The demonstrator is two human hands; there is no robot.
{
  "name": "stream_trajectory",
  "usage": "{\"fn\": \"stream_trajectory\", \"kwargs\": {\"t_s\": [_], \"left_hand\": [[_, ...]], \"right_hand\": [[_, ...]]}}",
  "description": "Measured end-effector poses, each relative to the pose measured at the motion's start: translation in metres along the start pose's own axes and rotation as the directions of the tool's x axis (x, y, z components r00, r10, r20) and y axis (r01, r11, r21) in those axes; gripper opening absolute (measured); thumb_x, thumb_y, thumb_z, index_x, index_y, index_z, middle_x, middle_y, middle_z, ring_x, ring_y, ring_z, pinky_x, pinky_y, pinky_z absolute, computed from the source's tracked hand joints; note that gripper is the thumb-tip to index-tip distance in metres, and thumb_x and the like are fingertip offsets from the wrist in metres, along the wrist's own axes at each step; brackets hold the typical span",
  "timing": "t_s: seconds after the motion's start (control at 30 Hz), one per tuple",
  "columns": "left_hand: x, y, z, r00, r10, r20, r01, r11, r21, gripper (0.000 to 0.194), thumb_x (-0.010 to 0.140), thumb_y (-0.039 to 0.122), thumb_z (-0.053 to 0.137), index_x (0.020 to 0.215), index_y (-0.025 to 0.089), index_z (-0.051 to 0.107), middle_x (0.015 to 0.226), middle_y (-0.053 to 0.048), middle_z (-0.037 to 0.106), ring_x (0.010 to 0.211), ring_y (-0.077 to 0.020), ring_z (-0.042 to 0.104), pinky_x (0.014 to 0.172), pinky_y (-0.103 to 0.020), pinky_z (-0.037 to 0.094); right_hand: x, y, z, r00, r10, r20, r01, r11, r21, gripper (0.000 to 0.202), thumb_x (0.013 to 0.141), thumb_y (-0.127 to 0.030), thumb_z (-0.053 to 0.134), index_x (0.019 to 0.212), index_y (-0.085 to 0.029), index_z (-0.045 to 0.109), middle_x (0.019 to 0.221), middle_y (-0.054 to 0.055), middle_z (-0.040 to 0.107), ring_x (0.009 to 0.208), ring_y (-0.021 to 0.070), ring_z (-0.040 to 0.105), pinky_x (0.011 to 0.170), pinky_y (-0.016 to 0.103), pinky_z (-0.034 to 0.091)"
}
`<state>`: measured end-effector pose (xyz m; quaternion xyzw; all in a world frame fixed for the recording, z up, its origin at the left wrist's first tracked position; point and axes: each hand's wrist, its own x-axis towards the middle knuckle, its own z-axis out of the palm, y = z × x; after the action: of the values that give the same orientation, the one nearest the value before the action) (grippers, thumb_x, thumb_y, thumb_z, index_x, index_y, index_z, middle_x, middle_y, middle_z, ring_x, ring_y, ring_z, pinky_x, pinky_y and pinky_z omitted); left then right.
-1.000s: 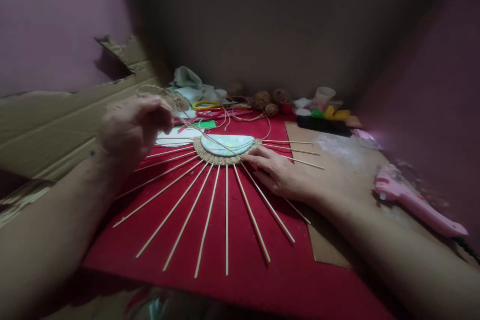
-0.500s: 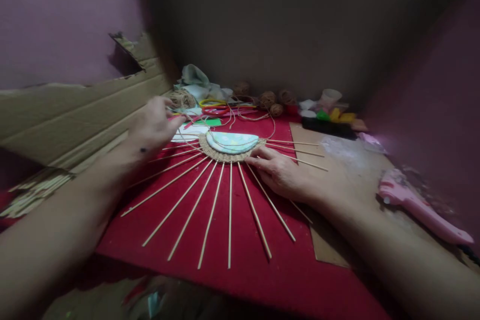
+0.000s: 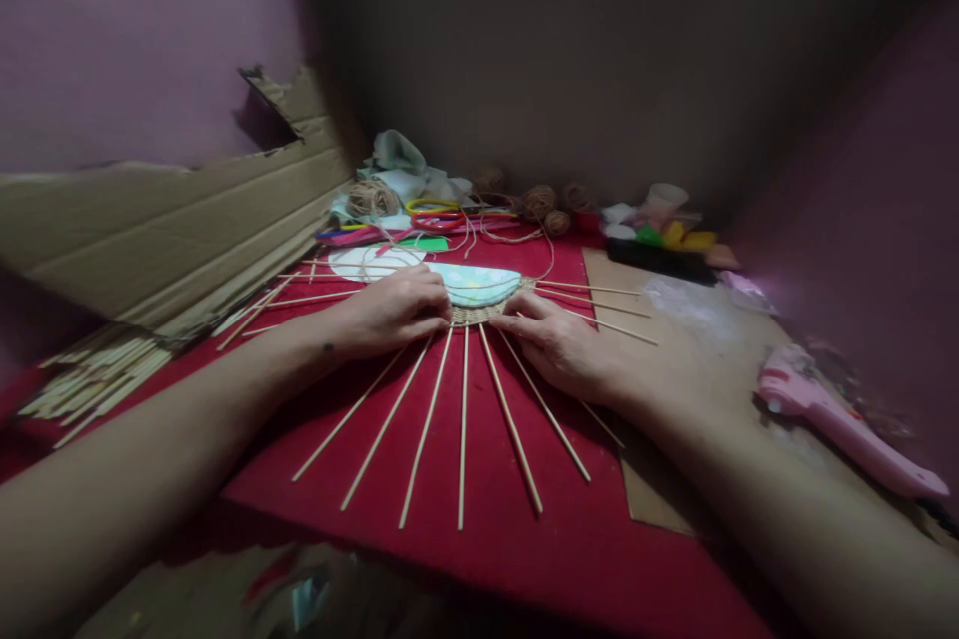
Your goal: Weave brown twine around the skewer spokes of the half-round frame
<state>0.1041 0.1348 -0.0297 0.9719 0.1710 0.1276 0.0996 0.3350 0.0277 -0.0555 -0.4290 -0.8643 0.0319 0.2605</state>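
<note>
Evidently light piece: woven band [image 3: 471, 318] around padded half-round [image 3: 480, 288], flat on red surface [image 3: 524, 559], between hands. Band looks firm yet pliant, not slippery; sticks [image 3: 463, 429] thin, stiff, could snap if levered. Best hold: band, near stick bases. Left hand [image 3: 401, 307] curled at band's left, right hand [image 3: 558, 339] bent at its right; cannot tell whether either pinches. Sticks point toward near edge, some room beyond tips; scissors [image 3: 436, 219] behind, glue gun [image 3: 831, 421] well apart, right.
</note>
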Motion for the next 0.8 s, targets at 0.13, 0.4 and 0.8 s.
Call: {"fn": "stream_trajectory", "kwargs": {"t_s": [0.13,0.4,0.8], "left_hand": [[-0.001,0.000,0.000,0.999,-0.006,0.033,0.005,1.000,0.014,0.016,0.087,0.027,0.050,0.083,0.016,0.060,0.084,-0.004,0.058,0.079,-0.0156,0.049,0.074,-0.028,0.039],[-0.003,0.019,-0.005,0.999,-0.035,0.010,0.035,0.999,-0.007,0.017,0.087,0.026,0.046,0.078,0.016,0.057,0.073,-0.002,0.058,0.068,-0.0127,0.047,0.066,-0.025,0.037],[-0.014,0.125,0.005,0.963,-0.216,0.159,0.208,0.976,0.065,0.022,0.085,0.026,0.049,0.065,0.018,0.055,0.063,-0.001,0.059,0.056,-0.0126,0.048,0.054,-0.025,0.032]], "right_hand": [[0.003,-0.001,-0.001,0.999,0.033,-0.005,-0.033,0.999,0.004,0.028,0.092,-0.014,0.044,0.109,-0.017,0.065,0.102,0.010,0.058,0.091,0.0164,0.056,0.079,0.032,0.049],[0.007,0.004,0.005,0.997,0.061,-0.042,-0.062,0.998,-0.023,0.020,0.090,-0.023,0.053,0.101,-0.018,0.069,0.096,0.006,0.056,0.081,0.0130,0.054,0.071,0.027,0.045],[0.007,0.000,0.004,0.997,0.080,-0.006,-0.080,0.994,-0.077,0.022,0.090,-0.021,0.050,0.094,-0.014,0.070,0.095,0.007,0.055,0.078,0.0128,0.052,0.070,0.027,0.042]]}}
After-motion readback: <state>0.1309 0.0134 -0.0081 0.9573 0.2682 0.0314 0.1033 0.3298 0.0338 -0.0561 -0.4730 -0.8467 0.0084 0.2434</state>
